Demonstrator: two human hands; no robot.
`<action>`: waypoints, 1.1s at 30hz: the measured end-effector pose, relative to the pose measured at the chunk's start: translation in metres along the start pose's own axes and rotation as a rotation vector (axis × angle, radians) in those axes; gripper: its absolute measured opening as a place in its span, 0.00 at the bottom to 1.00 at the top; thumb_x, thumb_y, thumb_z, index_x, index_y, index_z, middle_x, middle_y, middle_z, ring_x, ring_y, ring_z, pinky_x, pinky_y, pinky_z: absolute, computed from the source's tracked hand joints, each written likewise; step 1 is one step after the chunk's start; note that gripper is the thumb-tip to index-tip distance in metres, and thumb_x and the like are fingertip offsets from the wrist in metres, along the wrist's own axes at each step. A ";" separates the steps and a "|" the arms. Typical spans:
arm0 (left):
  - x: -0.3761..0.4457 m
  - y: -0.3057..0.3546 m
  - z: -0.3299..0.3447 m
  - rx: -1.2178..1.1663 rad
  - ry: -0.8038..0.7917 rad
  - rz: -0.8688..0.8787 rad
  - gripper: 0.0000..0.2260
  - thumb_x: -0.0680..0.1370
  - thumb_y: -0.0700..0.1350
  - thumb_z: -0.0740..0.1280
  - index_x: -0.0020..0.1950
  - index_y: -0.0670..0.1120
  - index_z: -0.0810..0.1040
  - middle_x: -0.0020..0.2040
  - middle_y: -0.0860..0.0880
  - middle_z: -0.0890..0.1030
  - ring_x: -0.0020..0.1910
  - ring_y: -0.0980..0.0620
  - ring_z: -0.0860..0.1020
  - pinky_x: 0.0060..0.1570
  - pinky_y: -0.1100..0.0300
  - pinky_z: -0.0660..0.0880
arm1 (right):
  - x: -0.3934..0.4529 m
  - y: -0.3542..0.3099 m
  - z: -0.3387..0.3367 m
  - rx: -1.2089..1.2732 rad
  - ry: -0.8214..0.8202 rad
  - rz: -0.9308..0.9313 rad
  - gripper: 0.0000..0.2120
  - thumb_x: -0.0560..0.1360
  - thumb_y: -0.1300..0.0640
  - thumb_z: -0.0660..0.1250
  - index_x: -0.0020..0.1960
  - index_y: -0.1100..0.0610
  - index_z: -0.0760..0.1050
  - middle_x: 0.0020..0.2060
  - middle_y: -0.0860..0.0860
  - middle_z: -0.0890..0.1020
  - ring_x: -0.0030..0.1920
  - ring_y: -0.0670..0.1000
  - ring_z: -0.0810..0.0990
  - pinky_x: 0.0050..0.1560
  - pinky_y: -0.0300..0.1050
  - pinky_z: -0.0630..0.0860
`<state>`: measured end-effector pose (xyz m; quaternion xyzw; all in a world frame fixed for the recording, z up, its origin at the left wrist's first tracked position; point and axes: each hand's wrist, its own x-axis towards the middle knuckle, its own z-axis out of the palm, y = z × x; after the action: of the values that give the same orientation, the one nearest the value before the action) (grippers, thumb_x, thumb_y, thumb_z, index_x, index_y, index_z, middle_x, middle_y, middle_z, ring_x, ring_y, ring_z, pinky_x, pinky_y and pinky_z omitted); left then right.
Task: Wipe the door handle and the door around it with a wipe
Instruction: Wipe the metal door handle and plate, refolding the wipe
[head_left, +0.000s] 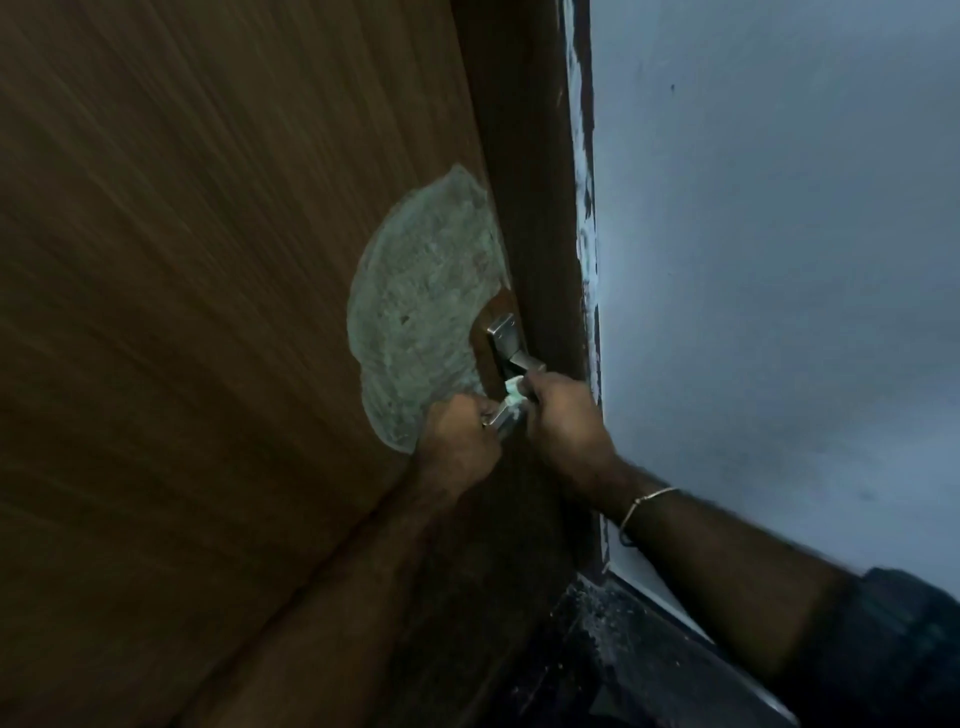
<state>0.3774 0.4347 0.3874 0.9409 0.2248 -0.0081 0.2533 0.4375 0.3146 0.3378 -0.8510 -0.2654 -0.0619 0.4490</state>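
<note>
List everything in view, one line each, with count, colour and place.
door: one, brown wood, left.
smeared patch: one, grey-green, on the door left of and above the handle.
door handle: one, silver metal, at the door's right edge.
wipe: one, pale, at the handle between the hands.
door frame: one, dark brown, right of the door.
wall: one, pale blue-grey, right.
bracelet: one, thin gold, right wrist.
left hand: grips the handle's lever.
right hand: holds the wipe.
</note>
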 end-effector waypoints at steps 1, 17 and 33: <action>0.001 -0.001 0.000 -0.007 -0.018 -0.004 0.09 0.77 0.50 0.72 0.58 0.54 0.84 0.51 0.52 0.85 0.48 0.55 0.81 0.41 0.62 0.76 | -0.003 -0.002 0.003 0.015 0.028 0.022 0.04 0.75 0.62 0.66 0.49 0.56 0.78 0.46 0.52 0.83 0.44 0.49 0.79 0.49 0.48 0.80; 0.001 -0.017 -0.007 -0.532 -0.129 -0.198 0.20 0.75 0.35 0.71 0.67 0.46 0.77 0.52 0.48 0.83 0.49 0.52 0.82 0.44 0.57 0.80 | -0.038 -0.042 0.033 0.610 -0.115 0.097 0.11 0.72 0.74 0.68 0.53 0.67 0.80 0.53 0.60 0.84 0.52 0.50 0.81 0.55 0.36 0.76; -0.045 -0.026 -0.032 -1.321 -0.039 -0.083 0.08 0.76 0.38 0.72 0.54 0.44 0.82 0.49 0.44 0.88 0.45 0.53 0.87 0.39 0.63 0.81 | -0.028 -0.056 -0.039 1.299 -0.347 0.553 0.14 0.78 0.69 0.61 0.55 0.59 0.82 0.45 0.55 0.86 0.37 0.46 0.80 0.38 0.37 0.80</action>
<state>0.3226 0.4515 0.4084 0.5779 0.2141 0.1047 0.7805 0.3908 0.2979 0.3925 -0.4461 -0.0913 0.3598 0.8144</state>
